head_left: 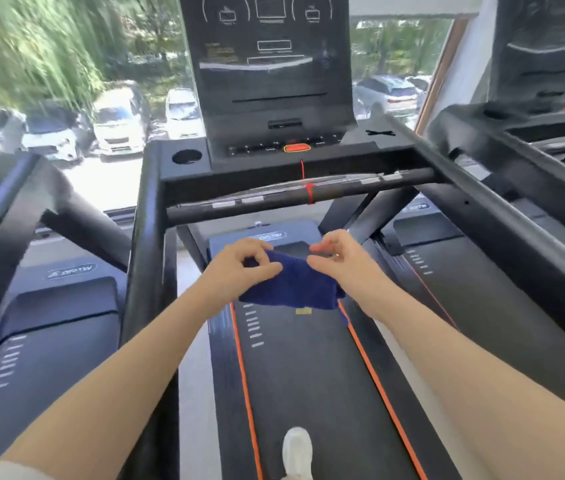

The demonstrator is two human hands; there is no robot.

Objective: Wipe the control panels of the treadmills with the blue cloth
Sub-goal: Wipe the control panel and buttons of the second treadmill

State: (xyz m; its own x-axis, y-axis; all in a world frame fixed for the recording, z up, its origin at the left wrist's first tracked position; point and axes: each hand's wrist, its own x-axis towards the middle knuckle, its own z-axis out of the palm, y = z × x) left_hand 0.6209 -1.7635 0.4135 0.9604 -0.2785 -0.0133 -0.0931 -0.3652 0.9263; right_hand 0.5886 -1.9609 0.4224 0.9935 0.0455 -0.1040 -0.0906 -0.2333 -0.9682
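Observation:
A blue cloth (294,285) hangs between both hands above the belt of the middle treadmill. My left hand (239,268) pinches its left top edge with curled fingers. My right hand (339,259) pinches its right top edge. Ahead and above stands the middle treadmill's black control panel (270,71), with a button row and a red stop button (296,147) at its base. The hands are below and in front of the front handlebar (308,197), well short of the panel. A second panel (547,53) shows at the far right.
Black side rails (146,237) run along both sides of me. Another treadmill (49,323) stands on the left and one on the right. A red safety cord (308,188) is tied to the handlebar. A cup holder (186,156) sits left of the buttons. My white shoe (296,452) is on the belt.

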